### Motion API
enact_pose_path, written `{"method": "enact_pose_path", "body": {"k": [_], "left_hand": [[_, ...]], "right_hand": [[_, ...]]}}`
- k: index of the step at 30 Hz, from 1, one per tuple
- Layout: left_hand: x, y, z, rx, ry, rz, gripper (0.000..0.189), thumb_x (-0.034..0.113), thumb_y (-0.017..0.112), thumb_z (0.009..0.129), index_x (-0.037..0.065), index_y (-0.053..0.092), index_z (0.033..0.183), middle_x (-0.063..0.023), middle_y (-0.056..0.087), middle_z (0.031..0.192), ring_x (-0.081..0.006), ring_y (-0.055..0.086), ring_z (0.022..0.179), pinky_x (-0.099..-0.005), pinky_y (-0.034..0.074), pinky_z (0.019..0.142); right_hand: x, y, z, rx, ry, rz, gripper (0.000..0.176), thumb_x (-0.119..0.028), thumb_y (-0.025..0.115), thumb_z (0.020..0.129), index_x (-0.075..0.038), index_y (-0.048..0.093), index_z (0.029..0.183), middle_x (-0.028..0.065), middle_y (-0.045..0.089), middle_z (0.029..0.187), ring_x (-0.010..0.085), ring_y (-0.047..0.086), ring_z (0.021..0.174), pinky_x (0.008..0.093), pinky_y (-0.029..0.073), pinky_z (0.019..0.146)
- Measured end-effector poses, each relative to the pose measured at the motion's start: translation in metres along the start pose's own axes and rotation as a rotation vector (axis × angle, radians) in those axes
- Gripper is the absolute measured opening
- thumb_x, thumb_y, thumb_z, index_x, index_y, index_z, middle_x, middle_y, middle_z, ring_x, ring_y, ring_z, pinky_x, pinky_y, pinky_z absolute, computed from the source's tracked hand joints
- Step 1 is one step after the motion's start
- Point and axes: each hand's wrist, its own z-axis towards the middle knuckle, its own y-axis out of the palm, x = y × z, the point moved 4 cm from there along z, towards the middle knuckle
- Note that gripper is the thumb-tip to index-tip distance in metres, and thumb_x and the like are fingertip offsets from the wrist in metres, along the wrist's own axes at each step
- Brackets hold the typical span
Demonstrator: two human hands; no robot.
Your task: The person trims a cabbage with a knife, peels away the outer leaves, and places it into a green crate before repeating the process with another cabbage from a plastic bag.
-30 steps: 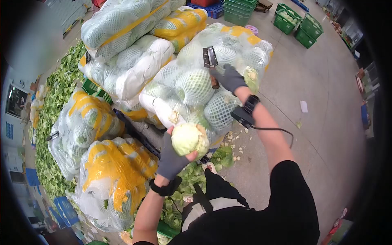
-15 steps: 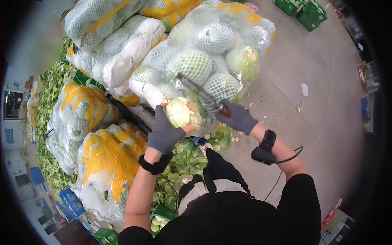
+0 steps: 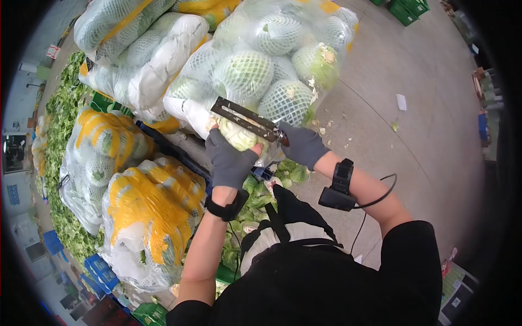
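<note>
My left hand [image 3: 228,158], in a grey fingerless glove, grips a pale, trimmed cabbage [image 3: 237,136] from the near side, thumb and fingers around it. In my right hand [image 3: 302,145], also gloved, is the handle of a broad dark knife [image 3: 244,118] with a long slot in its blade. The blade lies across the top of the cabbage and hides part of it. Just beyond is a large clear plastic bag [image 3: 239,41] of cabbages in white foam nets. One cabbage [image 3: 316,66] at its right side shows a cut stem.
Yellow-taped bags [image 3: 149,204] of netted cabbages stand at the left. Loose leaves [image 3: 68,163] cover the floor further left, with more near my legs. Green crates [image 3: 403,13] are at the top right. A white scrap [image 3: 401,102] lies on the concrete floor.
The knife has swung from beyond the cabbage to across its top, its blade now sharply visible. My left hand has shifted slightly right, and the view has moved a little.
</note>
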Motion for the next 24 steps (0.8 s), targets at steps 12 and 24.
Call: {"method": "enact_pose_path", "body": {"k": [12, 24], "left_hand": [[-0.053, 0.011, -0.029, 0.085, 0.169, -0.514, 0.093, 0.022, 0.079, 0.052, 0.0, 0.026, 0.125, -0.0186, 0.036, 0.115, -0.0298, 0.04, 0.107, -0.0398, 0.036, 0.091], [-0.056, 0.021, -0.054, 0.156, 0.308, -0.454, 0.091, 0.022, 0.079, 0.053, 0.0, 0.026, 0.124, -0.0158, 0.036, 0.114, -0.0272, 0.039, 0.11, -0.0374, 0.035, 0.094]], "right_hand": [[-0.024, 0.001, 0.007, 0.075, 0.06, 0.07, 0.03, -0.024, 0.057, 0.076, -0.011, 0.048, 0.101, 0.0139, 0.062, 0.081, 0.0326, 0.06, 0.078, 0.041, 0.047, 0.067], [-0.028, 0.014, 0.037, -0.114, -0.109, -0.158, 0.026, -0.021, 0.056, 0.073, -0.009, 0.053, 0.096, 0.0172, 0.061, 0.084, 0.0341, 0.06, 0.078, 0.0421, 0.046, 0.068]]}}
